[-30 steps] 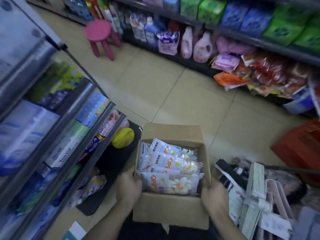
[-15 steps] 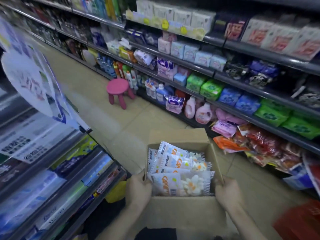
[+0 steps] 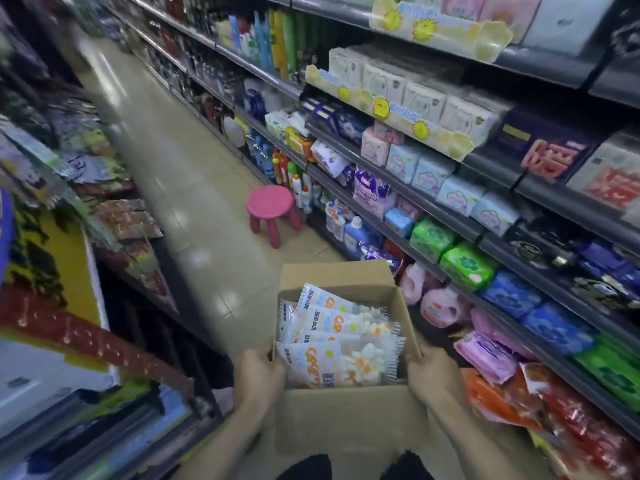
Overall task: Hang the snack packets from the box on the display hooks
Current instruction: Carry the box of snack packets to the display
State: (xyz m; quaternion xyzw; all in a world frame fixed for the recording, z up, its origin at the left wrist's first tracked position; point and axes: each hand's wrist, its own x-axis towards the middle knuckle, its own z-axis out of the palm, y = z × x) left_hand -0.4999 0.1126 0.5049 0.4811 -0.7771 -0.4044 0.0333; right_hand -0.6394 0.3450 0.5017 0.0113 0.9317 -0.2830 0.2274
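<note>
Cardboard, plain brown: the box [image 3: 346,420] is carried open-topped at waist height in a shop aisle, held out in front of the person. Inside lie the packets [image 3: 341,341], white with orange lettering and pale flower-shaped sweets behind clear windows, stacked flat and overlapping, long axes running left to right; at least 4 show. The left hand [image 3: 258,374] grips the box's left wall, thumb hooked over the rim and touching the nearest packet. The right hand [image 3: 431,370] clasps the right wall, fingers curled round it. Both hands are busy, so neither can lift a packet yet; the left is nearer. No hooks are clearly visible. A pink stool [image 3: 272,211] stands ahead beside the right-hand shelves [image 3: 519,174].
</note>
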